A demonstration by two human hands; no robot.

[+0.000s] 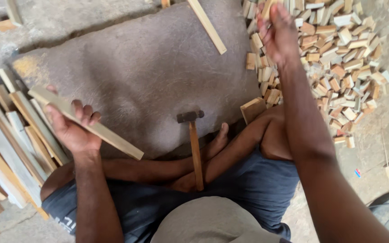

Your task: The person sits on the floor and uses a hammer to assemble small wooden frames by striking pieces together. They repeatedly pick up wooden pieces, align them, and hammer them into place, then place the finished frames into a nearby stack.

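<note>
One broad grey-brown stone slab (149,67) fills the middle of the view, lying on the ground in front of the seated person's crossed legs. To its right spreads a big heap of short wooden blocks (338,58), reaching from the slab's right edge out across the concrete. On the opposite side, at the left edge, lies a stack of long wooden slats (10,135), fanned out just beside the left hand.

The left hand (73,128) is closed around a long flat wooden strip (86,122), fingers curled over its upper face, thumb hidden beneath. The strip runs slantwise from upper left to lower right, its free end jutting out over the slab's near edge, above the person's shin.

The right hand (278,33) is raised over the heap of blocks, just past the slab's right edge, fingers loosely spread; it is blurred, and whether it pinches a block cannot be told.

A hammer (194,144) with a wooden handle rests between the two arms, its dark head on the slab's near edge, its handle across the person's foot. A single thin slat (207,26) lies at the slab's far edge.
</note>
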